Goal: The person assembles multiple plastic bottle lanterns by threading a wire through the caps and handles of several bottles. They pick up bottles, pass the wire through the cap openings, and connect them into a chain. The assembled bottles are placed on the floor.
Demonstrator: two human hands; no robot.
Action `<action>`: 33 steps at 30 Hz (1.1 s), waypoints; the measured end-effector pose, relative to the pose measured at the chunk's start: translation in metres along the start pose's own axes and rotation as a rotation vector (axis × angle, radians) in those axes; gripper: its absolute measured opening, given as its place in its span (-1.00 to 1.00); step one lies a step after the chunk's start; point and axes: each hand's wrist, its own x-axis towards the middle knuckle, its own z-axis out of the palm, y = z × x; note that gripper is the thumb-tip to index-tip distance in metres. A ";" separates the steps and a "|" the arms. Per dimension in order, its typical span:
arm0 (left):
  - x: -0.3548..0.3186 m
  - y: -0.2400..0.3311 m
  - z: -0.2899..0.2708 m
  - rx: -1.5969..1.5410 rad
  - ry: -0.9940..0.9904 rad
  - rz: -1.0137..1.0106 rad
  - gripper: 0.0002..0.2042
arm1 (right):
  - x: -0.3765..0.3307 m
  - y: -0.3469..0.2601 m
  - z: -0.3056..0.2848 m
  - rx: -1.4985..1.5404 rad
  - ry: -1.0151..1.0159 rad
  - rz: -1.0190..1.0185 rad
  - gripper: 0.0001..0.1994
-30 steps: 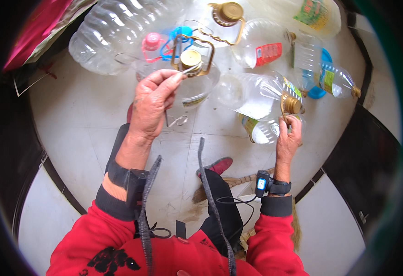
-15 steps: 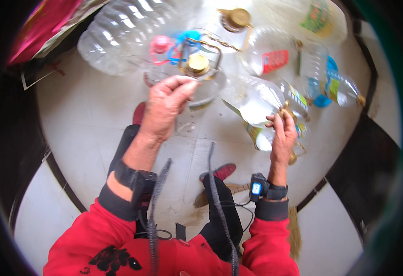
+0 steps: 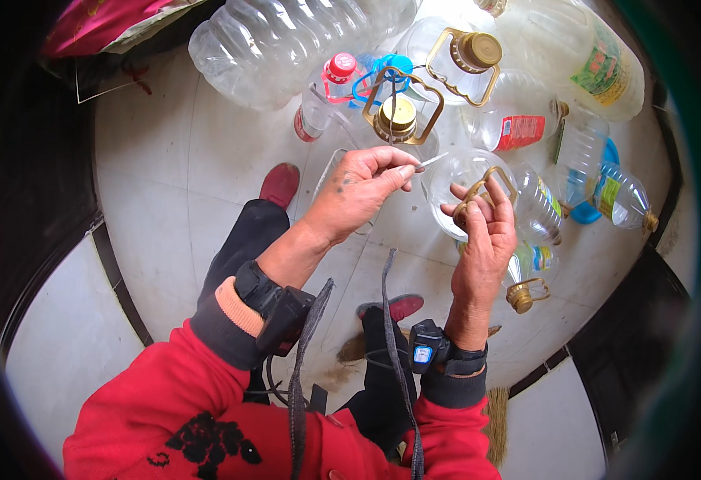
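Note:
My left hand (image 3: 358, 188) pinches a thin pale strip (image 3: 433, 160), whose tip sticks out past the fingertips. Just beyond it stands a clear jug with a gold cap (image 3: 397, 118) and a gold ring handle (image 3: 435, 120); a strip passes by this cap. My right hand (image 3: 485, 232) is closed on the gold ring handle (image 3: 501, 172) of a clear plastic jug (image 3: 446, 192), its fingers partly through the ring. The jug's cap is mostly hidden by the fingers. The strip's tip points toward this handle, apart from it.
Farther off stand a red-capped bottle (image 3: 341, 67), a blue-capped jug (image 3: 399, 64) and another gold-capped jug (image 3: 479, 51). A large ribbed bottle (image 3: 254, 60) lies far left. Several labelled bottles lie right, one a small bottle (image 3: 622, 196). Below are my red shoes (image 3: 280, 184) and a broom (image 3: 497, 424).
My right hand has lifted its jug's handle up and left, nearer my left hand. My left hand has shifted right, and the strip's tip now shows. The view has moved slightly.

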 end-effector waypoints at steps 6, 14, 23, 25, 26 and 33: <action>-0.003 0.000 0.008 -0.038 -0.100 0.012 -0.82 | -0.012 -0.018 0.019 -0.019 -0.070 -0.010 -0.63; -0.009 -0.001 0.021 -0.179 -0.119 0.147 -0.85 | -0.022 -0.037 0.030 -0.118 -0.148 -0.068 -0.64; -0.017 0.004 0.019 -0.256 -0.187 0.143 -0.84 | -0.024 -0.046 0.034 -0.036 -0.128 -0.074 -0.65; -0.020 0.004 0.020 -0.342 -0.211 0.097 -0.83 | -0.025 -0.047 0.034 -0.042 -0.131 -0.084 -0.66; -0.021 0.005 0.020 -0.363 -0.231 0.083 -0.83 | -0.026 -0.048 0.034 -0.042 -0.135 -0.094 -0.67; -0.029 0.011 0.018 -0.366 -0.274 0.008 -0.83 | -0.028 -0.045 0.033 -0.188 -0.089 -0.192 -0.66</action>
